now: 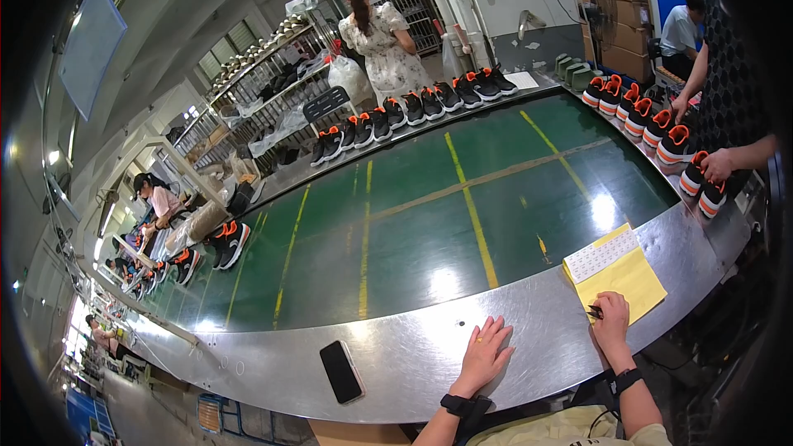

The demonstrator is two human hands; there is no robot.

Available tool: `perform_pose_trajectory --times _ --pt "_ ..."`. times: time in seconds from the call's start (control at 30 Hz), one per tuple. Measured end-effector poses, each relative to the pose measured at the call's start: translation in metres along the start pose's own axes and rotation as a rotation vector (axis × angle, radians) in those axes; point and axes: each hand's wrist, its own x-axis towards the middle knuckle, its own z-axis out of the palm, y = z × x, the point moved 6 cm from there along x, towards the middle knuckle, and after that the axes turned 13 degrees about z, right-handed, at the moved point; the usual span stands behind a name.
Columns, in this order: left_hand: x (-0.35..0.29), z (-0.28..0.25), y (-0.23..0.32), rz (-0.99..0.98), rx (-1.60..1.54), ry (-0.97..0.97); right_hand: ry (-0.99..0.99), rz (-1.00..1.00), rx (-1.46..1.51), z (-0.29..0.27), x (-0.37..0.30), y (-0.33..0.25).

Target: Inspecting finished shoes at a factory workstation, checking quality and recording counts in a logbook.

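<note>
Left hand point(485, 355): lying palm-down on the metal desk point(273, 363), fingers slightly apart.
Smartphone point(340, 372): lying dark face up, left of that hand.
Right hand point(612, 315): resting at the yellow pad point(640, 287), fingers closed on a small dark tool point(594, 312).
Green conveyor belt point(405, 215): stretching beyond the desk.
Black-and-orange sneakers point(413, 109): lined up along the belt's far ledge.

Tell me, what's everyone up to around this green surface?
The person's right hand holds a small dark object at the edge of a yellow pad. The left hand lies spread on the metal ledge, with a phone to its left. At the right, a co-worker's hand is at a black-and-orange shoe; more shoes line the far edge.
</note>
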Motion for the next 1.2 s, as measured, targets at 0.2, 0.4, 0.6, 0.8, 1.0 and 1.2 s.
perform_pose_trajectory --times 0.2,0.4,0.6,0.8,1.0,1.2 --pt "0.012 0.004 0.004 0.067 -0.046 0.035 0.166 0.017 0.029 -0.018 -0.007 0.0" --pt "-0.008 -0.008 -0.011 0.031 0.017 0.075 0.08 -0.022 0.036 0.008 0.004 -0.012" --pt "-0.003 0.003 -0.01 0.039 -0.038 -0.097 0.071 0.135 -0.062 -0.006 -0.008 -0.002" --pt "-0.001 0.002 -0.008 0.057 -0.027 -0.056 0.059 0.141 -0.077 -0.005 -0.005 -0.001" --pt "0.001 -0.001 -0.005 0.04 -0.049 -0.059 0.057 0.164 -0.133 -0.003 -0.002 -0.001" --pt "0.001 -0.002 -0.004 0.04 -0.06 -0.061 -0.025 0.193 -0.159 -0.003 -0.001 -0.003"
